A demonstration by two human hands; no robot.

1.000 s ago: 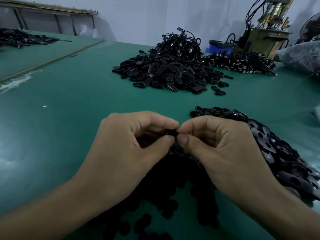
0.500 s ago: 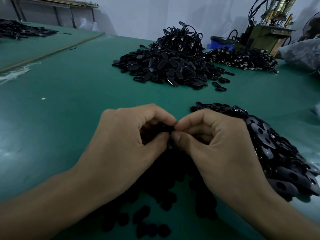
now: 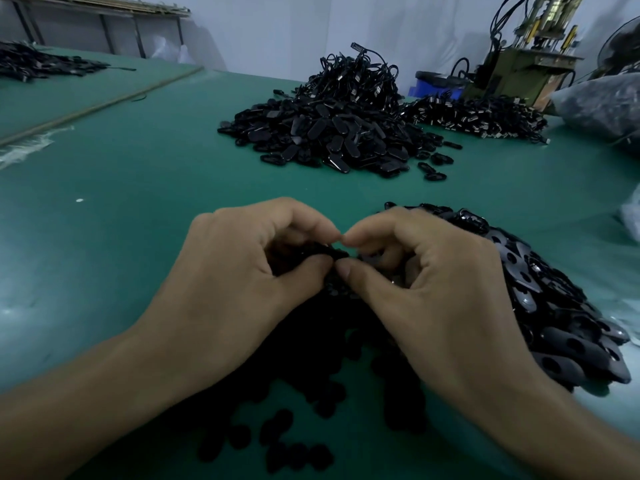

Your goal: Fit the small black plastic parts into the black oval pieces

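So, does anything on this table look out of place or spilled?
Nothing serious. A few oval pieces lie loose on the green table, apart from the far pile, and a small white speck sits at left.

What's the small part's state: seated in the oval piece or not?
Cannot tell. The left hand and right hand pinch black pieces together; their fingertips hide the joint.

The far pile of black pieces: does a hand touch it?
No, the left hand and right hand pinch parts well short of the far pile.
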